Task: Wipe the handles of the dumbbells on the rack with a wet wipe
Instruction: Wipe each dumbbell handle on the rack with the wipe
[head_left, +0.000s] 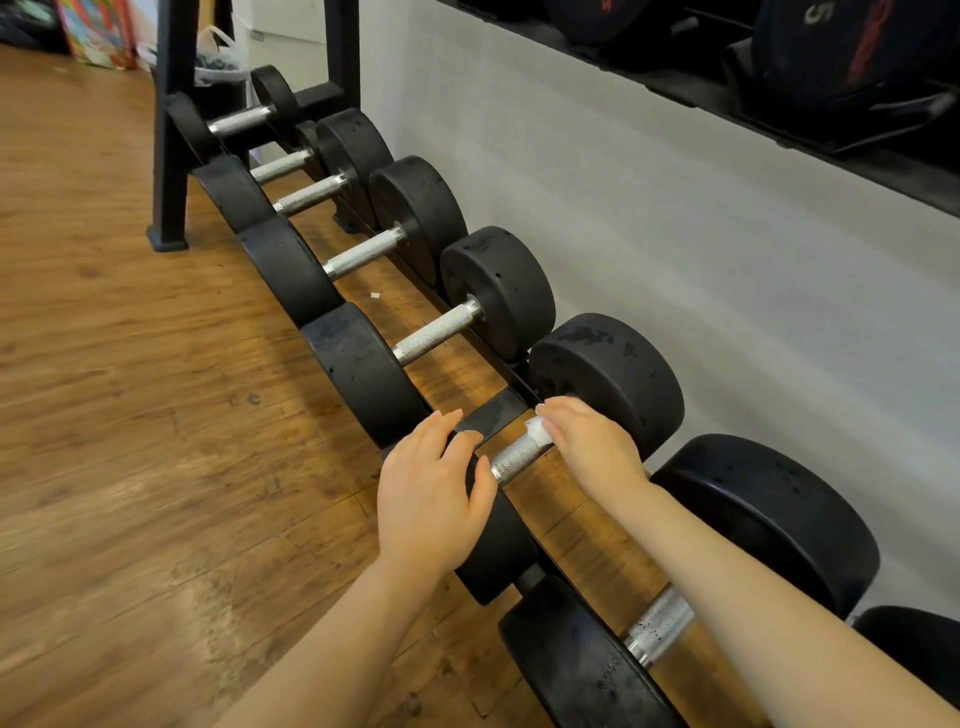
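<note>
One handle (517, 457) angled floor-to-wall, right hand (587, 441) wiping

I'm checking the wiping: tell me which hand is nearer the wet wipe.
Right. The right hand holds the wipe against the handle; the left hand rests on that dumbbell's near weight, across the handle from it.

A low black rack (493, 415) runs along the wall in front of me, standing on the wooden floor (130, 415). A row of black dumbbells (436, 332) sits across its rails, chrome handles side by side.
</note>
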